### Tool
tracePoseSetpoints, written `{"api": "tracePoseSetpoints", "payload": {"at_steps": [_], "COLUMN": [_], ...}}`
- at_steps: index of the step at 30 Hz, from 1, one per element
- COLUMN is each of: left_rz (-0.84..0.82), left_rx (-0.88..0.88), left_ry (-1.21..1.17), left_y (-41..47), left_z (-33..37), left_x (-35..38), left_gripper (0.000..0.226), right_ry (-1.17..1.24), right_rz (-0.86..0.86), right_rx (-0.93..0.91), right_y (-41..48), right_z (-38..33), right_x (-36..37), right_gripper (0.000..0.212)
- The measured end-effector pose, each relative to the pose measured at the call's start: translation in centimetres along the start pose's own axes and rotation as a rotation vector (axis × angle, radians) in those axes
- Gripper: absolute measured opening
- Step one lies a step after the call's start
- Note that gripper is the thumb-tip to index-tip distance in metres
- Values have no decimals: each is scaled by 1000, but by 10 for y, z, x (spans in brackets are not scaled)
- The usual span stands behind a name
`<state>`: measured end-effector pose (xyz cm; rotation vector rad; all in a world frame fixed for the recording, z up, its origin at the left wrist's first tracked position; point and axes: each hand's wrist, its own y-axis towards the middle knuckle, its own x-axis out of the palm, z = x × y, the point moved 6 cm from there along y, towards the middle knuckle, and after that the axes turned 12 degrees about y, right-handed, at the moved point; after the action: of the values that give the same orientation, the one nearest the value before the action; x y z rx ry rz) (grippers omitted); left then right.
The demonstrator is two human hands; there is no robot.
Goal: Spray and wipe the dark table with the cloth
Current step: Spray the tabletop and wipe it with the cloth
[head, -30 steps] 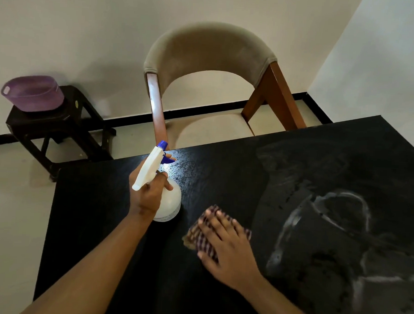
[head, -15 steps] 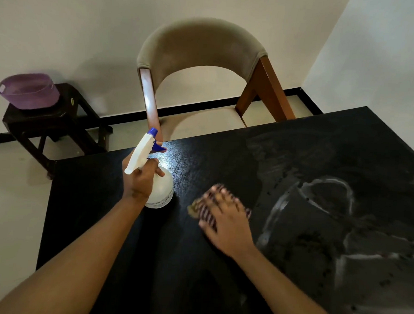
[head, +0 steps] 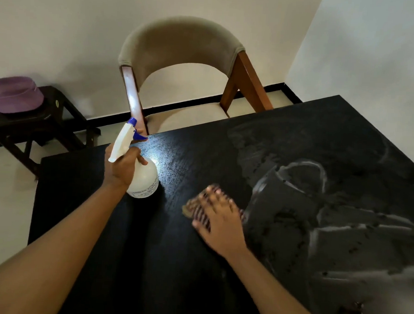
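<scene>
My left hand (head: 122,170) is wrapped tight around the neck of the spray bottle (head: 142,177). One finger reaches round toward the blue trigger (head: 138,136). I think the bottom of the bottle sits on the dark counter (head: 171,263), but I cannot be sure. The nozzle points away from me, toward the chair (head: 182,50).

My right hand (head: 218,218) is spread flat with the fingers apart. It presses the checked cloth (head: 193,207) down on the counter. The cloth peeks out past my fingertips and on the thumb side. My hand looks blurry, so I think it is sliding.

Out past the little-finger side of my right hand, the counter has grey, streaky marks (head: 329,223) and small spots. It looks wet or smeary there. Between my two hands the counter is dark and shiny.

I think I am in the wiping part now, and a big piece is left to do.

To wipe well, I should keep my palm flat so the whole cloth rubs the top. I should push in long, slow lines that lie side by side, so no streak gets missed. I should go toward the streaky side next. If the cloth bunches up, I should smooth it out. I should keep the bottle away from the edge so it cannot tip off.
</scene>
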<state>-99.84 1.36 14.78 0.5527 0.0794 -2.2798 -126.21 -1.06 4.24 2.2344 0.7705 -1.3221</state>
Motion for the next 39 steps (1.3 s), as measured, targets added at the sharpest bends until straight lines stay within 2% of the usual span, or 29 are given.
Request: {"api": "tracePoseSetpoints", "payload": {"at_steps": [2,4,6,10,13,16,20,22,25,26,28,30,31,33,36,39], "left_rz": [-50,-109,-161,-227,-263,-317,-446,-519,-579,-595,-624,-659,-681,-738,-832,-843], "left_rx": [39,69,70,30,19,-87,-270,-320,-356,-362,-378,-390,-395,-410,-443,-446], "left_ry": [6,-12,-19,-25,-33,-63,-143,-126,-72,-58,-35,-12,11,87,203,283], "left_y": [-10,-25,-43,-88,-126,-161,-205,-225,-252,-259,-274,-290,-297,-309,-322,-328], "left_z": [8,15,20,27,44,46,36,32,29,28,30,35,37,37,32,31], "left_x": [-2,0,2,-4,-13,-23,-31,-28,-27,-27,-24,-20,-17,-9,10,29], "left_gripper": [34,39,43,46,38,45,23,26,21,20,22,26,26,26,23,24], "right_ry": [14,-16,-43,9,26,78,284,458,831,997,1396,1759,1862,1916,1826,1693], "right_rz": [-67,-59,-6,105,117,114,95,55,-101,-94,55,315,430,592,760,815], "right_rx": [-175,-285,-206,144,147,97,92,92,288,377,533,686,733,750,745,759], "right_y": [-39,-39,-16,18,3,-36,-101,-129,-164,-174,-191,-209,-219,-237,-258,-267], "right_z": [-15,-6,15,45,33,13,-20,-38,-55,-56,-50,-37,-29,-8,28,51], "right_x": [2,-4,-11,-21,-19,-17,-8,-11,-16,-20,-32,-50,-61,-87,-124,-146], "right_gripper": [67,67,66,67,60,54,47,46,33,27,29,43,45,43,41,67]}}
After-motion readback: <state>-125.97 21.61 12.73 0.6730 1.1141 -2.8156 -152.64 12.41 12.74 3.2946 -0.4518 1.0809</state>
